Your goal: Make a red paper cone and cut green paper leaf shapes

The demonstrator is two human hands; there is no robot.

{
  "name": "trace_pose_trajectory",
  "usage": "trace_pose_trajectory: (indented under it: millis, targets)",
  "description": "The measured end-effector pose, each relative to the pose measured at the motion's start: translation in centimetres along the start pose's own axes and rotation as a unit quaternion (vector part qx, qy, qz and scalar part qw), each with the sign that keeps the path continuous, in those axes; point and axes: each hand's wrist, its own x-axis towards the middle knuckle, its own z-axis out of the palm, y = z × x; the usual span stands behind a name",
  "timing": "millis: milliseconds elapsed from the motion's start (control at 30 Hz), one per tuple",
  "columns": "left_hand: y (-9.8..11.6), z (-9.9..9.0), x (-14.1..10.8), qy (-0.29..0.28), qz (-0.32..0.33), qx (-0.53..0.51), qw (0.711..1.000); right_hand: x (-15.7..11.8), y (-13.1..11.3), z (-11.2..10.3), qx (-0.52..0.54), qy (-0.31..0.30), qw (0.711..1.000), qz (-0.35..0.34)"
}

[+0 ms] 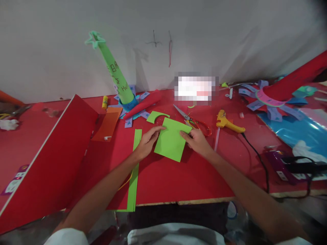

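Observation:
A bright green sheet of craft paper [170,141] is held over the red table between my two hands. My left hand [148,141] pinches its upper left edge, and my right hand [196,139] grips its right edge with the thumb on top. Just behind the sheet lies a curved green offcut [156,116]. Scissors [190,119] with red handles rest beyond my right hand, blades pointing away to the left. Long green strips [135,170] lie to the left, partly under my left forearm.
A green paper cone [114,71] with a star top stands at the back. A yellow glue gun [228,123] with a black cord lies right, near a purple box [283,168]. A red board [61,160] leans at left, near an orange sheet [108,124] and a glue stick [104,102].

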Motion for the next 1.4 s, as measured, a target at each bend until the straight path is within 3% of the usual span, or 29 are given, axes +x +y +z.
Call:
trace_pose_trajectory:
  millis: [67, 200, 433, 667, 867, 1100, 1400]
  targets:
    - [0.0, 0.1, 0.1, 0.011, -0.025, -0.016, 1.0, 0.1, -0.2, -0.1, -0.033, 0.008, 0.999, 0.001]
    - [0.1, 0.4, 0.1, -0.036, -0.061, -0.01, 0.997, 0.0, -0.7, -0.2, -0.035, 0.019, 0.999, 0.003]
    - [-0.1, 0.3, 0.1, -0.023, -0.05, 0.056, 0.997, -0.3, -0.8, -0.3, 0.012, 0.026, 0.999, 0.023]
    - [-0.2, 0.2, 0.2, -0.05, -0.038, 0.083, 0.995, -0.5, -1.1, -0.3, 0.02, 0.025, 0.999, 0.001]
    - [0.4, 0.2, 0.3, -0.061, -0.051, 0.07, 0.994, -0.5, -1.2, -0.5, 0.016, 0.027, 0.999, 0.021]
    - [0.4, 0.1, 0.4, -0.028, -0.06, 0.039, 0.997, -0.5, -1.3, -0.4, 0.043, -0.002, 0.999, 0.018]
    - [0.9, 0.0, 0.2, -0.049, -0.081, -0.034, 0.995, -0.4, -1.1, -0.3, 0.007, -0.033, 0.999, 0.008]
